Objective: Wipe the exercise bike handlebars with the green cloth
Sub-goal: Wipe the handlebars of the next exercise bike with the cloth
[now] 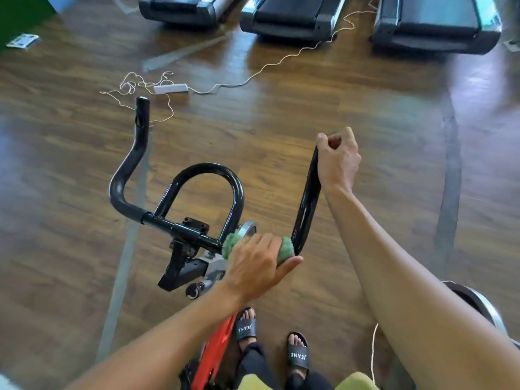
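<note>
The black handlebars [132,175] of the exercise bike fill the middle of the view, with a centre loop and two upturned ends. My left hand [259,266] grips the green cloth [287,249], which is wrapped round the crossbar just left of the right-hand bend. Green fabric shows on both sides of my fingers. My right hand [337,159] grips the top of the right upturned bar. The left upturned bar stands bare.
The bike's red frame [213,353] runs down between my arms, beside my feet in black slides. A white power strip [170,88] with a tangled cord lies on the wooden floor ahead. Three treadmills [292,18] line the far side.
</note>
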Demonstrator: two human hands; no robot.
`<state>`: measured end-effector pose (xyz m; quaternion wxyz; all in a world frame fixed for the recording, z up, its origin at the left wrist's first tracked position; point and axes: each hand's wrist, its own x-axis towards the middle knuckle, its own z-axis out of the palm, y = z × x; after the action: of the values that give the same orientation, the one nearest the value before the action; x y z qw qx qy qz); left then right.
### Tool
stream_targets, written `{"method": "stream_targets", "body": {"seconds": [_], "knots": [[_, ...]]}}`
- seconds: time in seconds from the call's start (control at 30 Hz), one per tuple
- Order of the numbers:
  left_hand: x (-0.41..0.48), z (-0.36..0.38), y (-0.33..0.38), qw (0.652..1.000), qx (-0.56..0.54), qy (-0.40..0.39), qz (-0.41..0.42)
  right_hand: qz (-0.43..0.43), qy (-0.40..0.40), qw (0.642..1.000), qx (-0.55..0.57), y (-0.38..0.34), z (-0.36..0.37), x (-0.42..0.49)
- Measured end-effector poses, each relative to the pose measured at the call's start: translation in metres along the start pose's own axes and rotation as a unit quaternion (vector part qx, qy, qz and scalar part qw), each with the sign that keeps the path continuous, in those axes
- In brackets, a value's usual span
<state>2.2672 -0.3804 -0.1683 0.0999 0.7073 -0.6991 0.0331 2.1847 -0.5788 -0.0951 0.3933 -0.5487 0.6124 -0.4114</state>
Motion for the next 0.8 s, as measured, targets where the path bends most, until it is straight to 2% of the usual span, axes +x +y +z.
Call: {"method": "stream_targets", "body": {"seconds": [0.07, 0.2, 0.27, 0.33, 0.37, 0.4, 0.47, 0.53, 0.57, 0.63, 0.67, 0.7, 0.8], "knots": [[0.005, -0.001, 0.015, 0.999, -0.012, -0.019, -0.043, 0.0, 0.003, 1.0, -0.001, 0.0, -0.001, 0.0], [0.0, -0.014, -0.013, 0.999, -0.01, -0.041, 0.0, -0.004, -0.007, 1.0, -0.002, 0.0, -0.002, 0.001], [0.012, -0.025, -0.016, 0.993, 0.001, -0.118, -0.022, 0.0, -0.008, 1.0, -0.001, -0.001, -0.003, 0.001], [0.031, -0.026, -0.011, 0.975, 0.024, -0.222, -0.01, 0.005, -0.01, 1.0, 0.003, -0.002, -0.003, 0.0], [0.041, -0.023, -0.006, 0.959, -0.015, -0.28, -0.032, 0.006, -0.012, 1.0, 0.004, -0.003, -0.002, 0.0], [0.05, -0.022, 0.0, 0.931, -0.076, -0.344, -0.099, 0.008, -0.014, 1.0, 0.004, -0.004, -0.001, 0.0], [0.068, -0.016, 0.009, 0.866, -0.237, -0.369, -0.242, 0.01, -0.016, 1.0, 0.001, -0.005, -0.001, 0.0], [0.08, -0.004, 0.018, 0.748, -0.408, -0.362, -0.377, 0.01, -0.018, 1.0, 0.0, -0.006, -0.002, 0.0], [0.086, 0.001, 0.021, 0.67, -0.494, -0.332, -0.444, 0.01, -0.021, 1.0, 0.003, -0.005, -0.003, 0.0], [0.1, 0.016, 0.022, 0.537, -0.617, -0.293, -0.495, 0.012, -0.03, 0.999, -0.001, -0.004, -0.005, 0.001], [0.109, 0.022, 0.018, 0.494, -0.658, -0.286, -0.491, 0.007, -0.033, 0.999, -0.008, -0.003, -0.006, 0.002], [0.12, 0.025, 0.014, 0.471, -0.692, -0.28, -0.47, -0.002, -0.032, 0.999, -0.029, -0.003, -0.008, 0.003], [0.169, 0.026, 0.008, 0.461, -0.757, -0.238, -0.397, -0.051, -0.017, 0.987, -0.148, 0.0, -0.015, 0.002]]}}
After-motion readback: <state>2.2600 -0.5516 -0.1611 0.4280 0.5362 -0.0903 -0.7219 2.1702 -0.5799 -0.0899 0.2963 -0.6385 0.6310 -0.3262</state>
